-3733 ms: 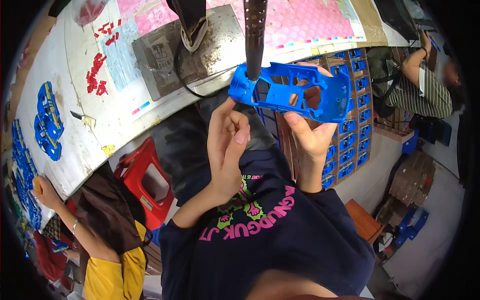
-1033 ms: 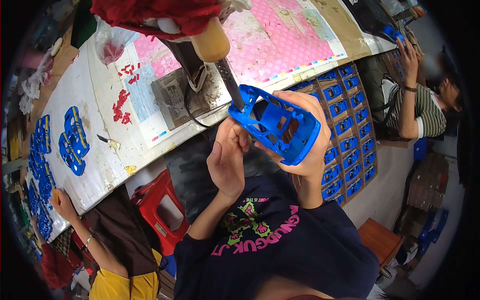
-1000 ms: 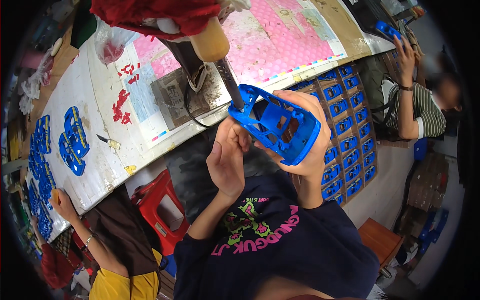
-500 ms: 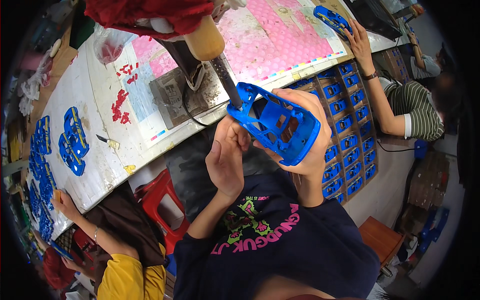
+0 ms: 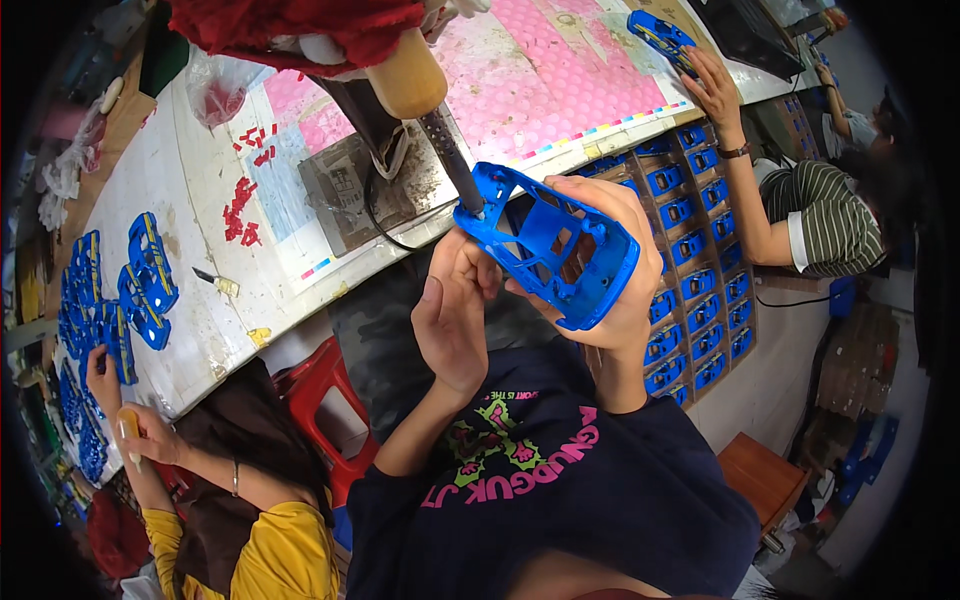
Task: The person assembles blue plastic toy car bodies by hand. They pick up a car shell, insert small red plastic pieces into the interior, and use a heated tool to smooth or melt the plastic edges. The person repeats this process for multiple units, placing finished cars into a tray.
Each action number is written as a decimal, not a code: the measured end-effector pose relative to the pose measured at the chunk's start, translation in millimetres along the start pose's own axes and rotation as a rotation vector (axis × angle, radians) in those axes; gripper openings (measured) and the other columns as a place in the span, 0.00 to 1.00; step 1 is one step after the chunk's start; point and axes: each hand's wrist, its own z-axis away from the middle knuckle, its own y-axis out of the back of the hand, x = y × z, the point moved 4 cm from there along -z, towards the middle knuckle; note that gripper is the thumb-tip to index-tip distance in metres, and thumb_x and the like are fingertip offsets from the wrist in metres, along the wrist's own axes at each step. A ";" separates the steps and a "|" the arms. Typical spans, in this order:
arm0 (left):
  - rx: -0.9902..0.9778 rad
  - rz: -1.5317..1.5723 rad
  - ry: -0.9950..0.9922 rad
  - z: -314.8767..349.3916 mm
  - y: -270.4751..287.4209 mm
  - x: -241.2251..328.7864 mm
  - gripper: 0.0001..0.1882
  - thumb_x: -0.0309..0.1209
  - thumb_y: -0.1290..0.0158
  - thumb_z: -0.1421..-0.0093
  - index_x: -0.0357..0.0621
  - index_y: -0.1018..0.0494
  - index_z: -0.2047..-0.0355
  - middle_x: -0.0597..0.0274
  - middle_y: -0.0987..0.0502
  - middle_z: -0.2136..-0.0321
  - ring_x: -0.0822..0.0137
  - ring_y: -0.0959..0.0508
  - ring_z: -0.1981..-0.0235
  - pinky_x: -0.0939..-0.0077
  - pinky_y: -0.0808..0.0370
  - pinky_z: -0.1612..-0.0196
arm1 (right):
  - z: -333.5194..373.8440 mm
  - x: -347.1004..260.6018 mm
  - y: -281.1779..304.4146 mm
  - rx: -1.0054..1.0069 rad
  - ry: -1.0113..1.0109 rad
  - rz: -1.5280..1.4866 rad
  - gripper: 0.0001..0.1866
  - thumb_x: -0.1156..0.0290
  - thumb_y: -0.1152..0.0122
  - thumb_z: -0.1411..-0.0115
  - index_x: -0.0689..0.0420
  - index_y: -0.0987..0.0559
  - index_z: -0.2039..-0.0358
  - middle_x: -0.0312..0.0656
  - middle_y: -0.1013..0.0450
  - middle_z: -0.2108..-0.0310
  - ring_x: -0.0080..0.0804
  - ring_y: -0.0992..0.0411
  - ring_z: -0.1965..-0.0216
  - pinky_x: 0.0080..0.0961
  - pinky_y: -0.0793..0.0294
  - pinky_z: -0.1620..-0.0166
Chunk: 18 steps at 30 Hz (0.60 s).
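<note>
A blue plastic toy car body, its hollow inside facing up, is tilted in front of my chest. My right hand wraps round its right side and rear end. At the other end, my left hand has its fingers curled against the body's edge; part of the fingertips is hidden. A dark rod-shaped tool like a soldering iron, with a perforated sleeve and a yellowish handle, points down. Its tip meets the left end of the car body. Red cloth hangs round the top of the tool.
Small red pieces and a small knife lie on the white table. Several blue car bodies are at left. At right stands a divided tray of blue car bodies. Co-workers sit on both sides; a red stool is near.
My hands, the car body and the tool hold nearly still. The co-worker at left has drawn one hand back and reaches the other to the blue bodies; the right co-worker's hand shifts slightly.
</note>
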 end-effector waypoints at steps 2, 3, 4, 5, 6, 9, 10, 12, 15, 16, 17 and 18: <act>-0.003 -0.003 -0.003 0.3 -0.1 0.2 0.38 0.52 0.70 0.46 0.30 0.53 0.46 0.53 0.39 0.51 0.66 0.39 0.52 0.74 0.46 0.50 | 0.0 -0.5 -0.1 0.001 0.004 0.007 0.31 0.70 0.32 0.67 0.66 0.32 0.60 0.49 0.32 0.62 0.42 0.32 0.61 0.29 0.33 0.60; -0.006 -0.005 -0.003 0.0 -0.3 0.2 0.38 0.52 0.70 0.46 0.30 0.53 0.46 0.54 0.39 0.51 0.66 0.39 0.52 0.74 0.46 0.50 | -0.1 -0.4 0.1 0.001 0.006 0.013 0.31 0.70 0.31 0.67 0.66 0.32 0.60 0.49 0.32 0.62 0.42 0.32 0.61 0.28 0.32 0.60; -0.009 -0.006 -0.004 -0.2 -0.4 0.1 0.38 0.52 0.70 0.46 0.30 0.53 0.46 0.54 0.39 0.52 0.67 0.39 0.52 0.75 0.46 0.50 | -0.2 -0.3 0.3 0.001 0.007 0.020 0.31 0.70 0.31 0.67 0.66 0.32 0.60 0.49 0.32 0.62 0.42 0.32 0.61 0.28 0.32 0.60; -0.011 -0.008 -0.004 -0.4 -0.7 0.2 0.38 0.52 0.70 0.46 0.30 0.52 0.46 0.54 0.38 0.52 0.67 0.38 0.52 0.75 0.46 0.50 | -0.5 -0.5 0.6 0.003 0.012 0.019 0.31 0.70 0.31 0.67 0.66 0.32 0.60 0.49 0.32 0.62 0.42 0.32 0.61 0.28 0.32 0.60; -0.010 -0.009 -0.005 -0.5 -0.3 0.0 0.38 0.53 0.70 0.46 0.30 0.52 0.46 0.54 0.38 0.52 0.67 0.38 0.53 0.75 0.46 0.50 | -0.7 -0.5 0.5 0.005 0.017 0.017 0.31 0.70 0.31 0.67 0.66 0.32 0.60 0.49 0.32 0.62 0.42 0.32 0.61 0.29 0.32 0.60; -0.001 -0.015 -0.005 -0.7 0.6 -0.5 0.38 0.53 0.70 0.46 0.30 0.52 0.46 0.55 0.38 0.53 0.68 0.38 0.54 0.77 0.45 0.52 | -0.3 -0.6 -0.1 0.004 0.017 0.022 0.31 0.69 0.31 0.67 0.66 0.32 0.60 0.49 0.32 0.62 0.42 0.32 0.61 0.29 0.32 0.60; 0.002 -0.019 -0.004 -0.6 0.8 -0.5 0.38 0.53 0.70 0.46 0.30 0.52 0.46 0.55 0.37 0.53 0.68 0.38 0.55 0.77 0.45 0.53 | -0.2 -0.6 -0.4 0.002 0.016 0.025 0.31 0.69 0.31 0.67 0.66 0.32 0.60 0.49 0.32 0.62 0.42 0.32 0.61 0.29 0.32 0.60; -0.001 -0.032 0.001 -0.3 0.8 -0.1 0.38 0.53 0.70 0.46 0.30 0.51 0.46 0.56 0.37 0.54 0.69 0.38 0.55 0.78 0.45 0.54 | 0.0 -0.4 0.1 -0.004 0.009 0.028 0.31 0.69 0.31 0.67 0.66 0.32 0.61 0.49 0.32 0.62 0.42 0.32 0.62 0.28 0.32 0.60; -0.011 -0.038 0.007 -0.1 2.1 -0.7 0.38 0.53 0.70 0.46 0.31 0.51 0.46 0.57 0.37 0.54 0.70 0.37 0.56 0.79 0.44 0.55 | 0.2 -0.3 0.2 0.006 0.016 0.024 0.31 0.69 0.31 0.67 0.66 0.32 0.61 0.49 0.32 0.62 0.42 0.32 0.62 0.28 0.32 0.60; -0.013 -0.039 0.008 -0.2 2.3 -1.0 0.38 0.53 0.70 0.47 0.31 0.51 0.46 0.57 0.37 0.54 0.70 0.37 0.57 0.79 0.44 0.56 | 0.5 0.0 0.0 0.012 0.021 0.020 0.31 0.69 0.31 0.67 0.66 0.32 0.61 0.49 0.32 0.62 0.42 0.32 0.62 0.28 0.32 0.60; -0.009 -0.040 0.007 -0.1 1.6 -0.9 0.38 0.53 0.70 0.47 0.31 0.51 0.46 0.57 0.36 0.54 0.70 0.37 0.57 0.79 0.44 0.56 | 0.9 0.4 -0.3 0.013 0.023 0.019 0.31 0.69 0.31 0.67 0.66 0.32 0.61 0.49 0.32 0.62 0.42 0.32 0.62 0.28 0.32 0.60; -0.007 -0.042 0.008 0.1 1.8 -0.9 0.38 0.53 0.70 0.47 0.31 0.51 0.46 0.57 0.36 0.54 0.70 0.37 0.57 0.79 0.44 0.55 | 1.6 0.8 -0.7 0.015 0.024 0.017 0.31 0.69 0.31 0.67 0.66 0.32 0.61 0.49 0.32 0.63 0.42 0.32 0.62 0.28 0.32 0.60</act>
